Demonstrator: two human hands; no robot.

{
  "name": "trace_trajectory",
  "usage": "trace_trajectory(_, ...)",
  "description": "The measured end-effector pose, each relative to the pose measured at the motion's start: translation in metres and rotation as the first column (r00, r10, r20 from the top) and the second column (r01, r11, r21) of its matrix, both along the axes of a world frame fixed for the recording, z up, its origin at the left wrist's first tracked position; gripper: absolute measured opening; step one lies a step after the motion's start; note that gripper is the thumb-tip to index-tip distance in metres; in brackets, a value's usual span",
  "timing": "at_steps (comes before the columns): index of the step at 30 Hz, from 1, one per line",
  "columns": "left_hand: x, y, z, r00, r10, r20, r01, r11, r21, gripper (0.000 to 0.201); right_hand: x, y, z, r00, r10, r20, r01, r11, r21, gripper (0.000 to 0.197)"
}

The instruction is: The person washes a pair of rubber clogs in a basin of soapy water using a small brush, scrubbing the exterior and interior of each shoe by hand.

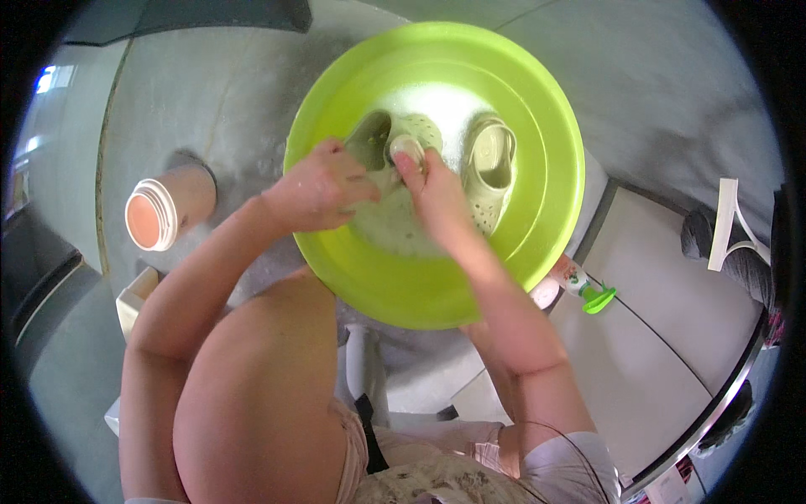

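A pale grey-green clog (366, 144) with holes in it is tilted in the soapy water of a lime-green basin (437, 304). My left hand (321, 191) is closed on its near left edge, fingers curled. My right hand (437, 197) pinches a small pale round-ended piece (406, 148) against the clog, thumb on top; I cannot tell whether it is the clog's strap. A second, matching clog (489, 172) rests on its own at the basin's right side, opening upward. White foam (441, 105) floats behind the clogs.
On the grey floor to the left lies an open-mouthed pinkish canister (172, 206). A bottle with a green trigger top (588, 290) is right of the basin, beside a pale flat panel (651, 336). A white bracket-like piece (726, 227) stands at far right. My bare legs flank the basin's near side.
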State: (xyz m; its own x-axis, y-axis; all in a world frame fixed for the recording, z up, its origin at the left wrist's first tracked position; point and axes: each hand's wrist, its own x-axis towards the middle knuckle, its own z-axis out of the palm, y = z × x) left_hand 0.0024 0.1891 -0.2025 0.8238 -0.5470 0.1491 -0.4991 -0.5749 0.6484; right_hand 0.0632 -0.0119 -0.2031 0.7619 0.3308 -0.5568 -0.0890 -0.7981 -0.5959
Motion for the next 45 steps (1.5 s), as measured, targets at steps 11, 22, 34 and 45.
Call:
trace_trajectory(11,0.001,0.000,-0.002,1.000,0.024,0.018,-0.024,0.999,0.021,0.032,0.024,-0.017,0.000,0.996,0.054,-0.066,-0.065,0.981,-0.183,0.068)
trace_trajectory(22,-0.001,-0.001,-0.004,0.998,0.058,-0.017,-0.059,0.998,-0.012,0.032,0.006,-0.016,0.002,0.999,0.041,0.026,-0.041,0.999,-0.012,0.070)
trace_trajectory(34,0.000,0.003,-0.001,0.991,0.130,-0.031,-0.131,0.991,-0.023,0.029,0.003,-0.033,-0.046,0.884,-0.457,0.099,0.458,0.889,0.017,0.067)
trace_trajectory(45,0.000,0.004,0.001,0.983,0.171,-0.065,-0.175,0.983,-0.058,0.027,-0.083,0.000,-0.122,0.838,-0.529,0.136,0.519,0.849,0.102,0.032)
